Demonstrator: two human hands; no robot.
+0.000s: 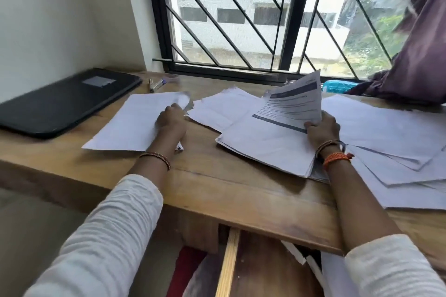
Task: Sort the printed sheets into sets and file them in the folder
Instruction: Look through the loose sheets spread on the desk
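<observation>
Left hand resting on sheet at worktop left, fingers curled, grip unclear. Right hand pinching lifted printed page above centre stack. Black folder far left, closed.

We see desk under window. Folder at 10 o'clock, stapler behind sheet at 11. Stack at centre, small pile behind it, spread sheets at 3.
</observation>
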